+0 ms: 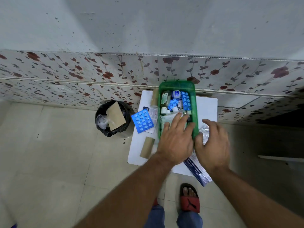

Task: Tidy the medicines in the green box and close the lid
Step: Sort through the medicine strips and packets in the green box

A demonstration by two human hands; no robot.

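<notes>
The green box (195,102) stands open on a small white table (209,109), its lid tilted up at the back against the wall. Inside lie blue blister strips (186,100), a dark bottle (165,99) and small white containers. My left hand (176,139) lies flat over the box's near end, fingers spread on white packets inside. My right hand (213,145) is just right of the box, fingers curled around a crumpled silver foil strip (204,130). Another blue blister strip (142,121) lies on the table left of the box.
A black-lined bin (112,119) with cardboard in it stands on the floor left of the table. Two cardboard tubes (147,147) lie on the table. A printed leaflet (197,170) hangs over the table's near edge. My sandalled foot (189,198) is below.
</notes>
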